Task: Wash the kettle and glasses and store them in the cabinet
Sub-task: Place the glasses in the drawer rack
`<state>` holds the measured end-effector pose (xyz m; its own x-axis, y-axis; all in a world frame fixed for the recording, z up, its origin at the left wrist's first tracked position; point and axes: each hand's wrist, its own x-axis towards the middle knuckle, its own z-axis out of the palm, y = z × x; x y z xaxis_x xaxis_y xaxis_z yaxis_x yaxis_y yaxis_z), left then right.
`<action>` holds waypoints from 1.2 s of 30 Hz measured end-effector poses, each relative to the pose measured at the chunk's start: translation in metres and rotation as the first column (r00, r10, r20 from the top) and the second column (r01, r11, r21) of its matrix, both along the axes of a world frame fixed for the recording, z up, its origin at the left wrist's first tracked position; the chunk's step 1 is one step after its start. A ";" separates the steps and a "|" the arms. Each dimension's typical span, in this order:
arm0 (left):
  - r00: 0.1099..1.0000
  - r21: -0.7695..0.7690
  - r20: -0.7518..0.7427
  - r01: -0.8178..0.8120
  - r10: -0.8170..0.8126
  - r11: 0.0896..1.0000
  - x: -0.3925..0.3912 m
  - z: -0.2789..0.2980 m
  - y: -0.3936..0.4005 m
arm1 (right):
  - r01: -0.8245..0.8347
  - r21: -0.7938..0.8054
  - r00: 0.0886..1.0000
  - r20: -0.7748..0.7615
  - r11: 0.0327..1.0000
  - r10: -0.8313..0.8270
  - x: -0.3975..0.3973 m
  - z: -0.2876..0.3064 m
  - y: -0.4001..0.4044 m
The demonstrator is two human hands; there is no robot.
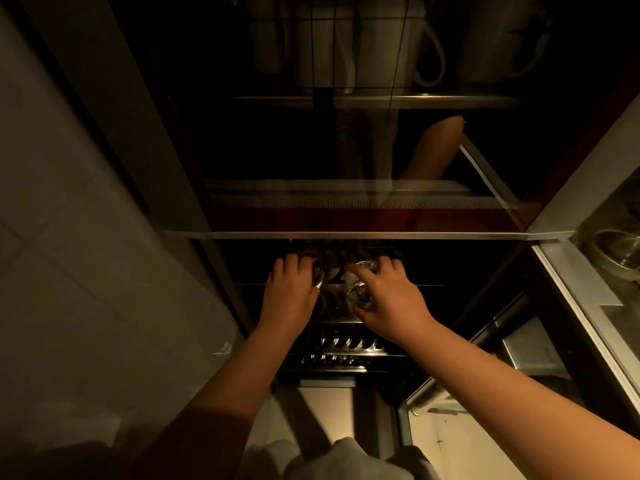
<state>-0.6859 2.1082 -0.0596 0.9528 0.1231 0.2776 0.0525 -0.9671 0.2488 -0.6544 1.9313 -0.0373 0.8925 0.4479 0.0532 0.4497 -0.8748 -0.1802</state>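
Dim cabinet (346, 233) hides the rack; right hand (388, 299) fingers clamp a glass (358, 289), left hand (289, 292) grip unclear.

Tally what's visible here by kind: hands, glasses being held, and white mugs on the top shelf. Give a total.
Hands: 2, left hand and right hand
Glasses in hands: 2, left glass and right glass
White mugs on the top shelf: 2 clear to see
Total: 6

Place: a home kitchen, dimly lit.
Cabinet (367, 233): open, with shelves and a metal dish rack (346, 344) at 6 o'clock.
Mugs (391, 46): white, handled, on the top shelf at 12 o'clock.
Steel bowl (620, 252): at 3 o'clock.
Wall (86, 237): tiled, at 9 o'clock.
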 end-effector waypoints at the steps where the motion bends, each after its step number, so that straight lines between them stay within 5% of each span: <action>1: 1.000 0.015 -0.008 -0.001 0.001 1.000 0.001 -0.002 0.000 | 0.000 0.004 1.000 0.001 1.000 0.000 0.001 -0.001 0.000; 9: 0.998 0.127 -0.061 0.000 0.007 0.992 0.010 -0.018 0.000 | -0.007 -0.004 1.000 -0.011 1.000 0.007 0.005 -0.006 0.000; 25: 0.986 0.111 -0.151 0.083 -0.066 0.990 0.037 -0.027 0.003 | 0.016 0.003 1.000 -0.024 1.000 -0.016 0.010 -0.013 0.006; 27: 0.977 0.058 -0.202 0.080 -0.067 0.995 0.042 -0.030 0.001 | 0.018 0.007 1.000 -0.024 1.000 -0.018 0.010 -0.013 0.007; 29: 0.965 -0.153 -0.261 -0.010 -0.031 0.988 0.048 -0.026 -0.001 | 0.020 0.011 0.999 -0.029 1.000 -0.020 0.010 -0.013 0.008; 32: 0.985 -0.370 -0.170 -0.081 0.019 0.926 0.056 -0.025 -0.005 | 0.026 0.017 0.999 -0.033 1.000 -0.026 0.012 -0.012 0.011; 36: 0.970 -0.533 -0.242 -0.120 -0.015 0.837 0.069 -0.020 -0.004 | 0.034 0.030 0.998 -0.062 0.999 -0.032 0.016 -0.012 0.015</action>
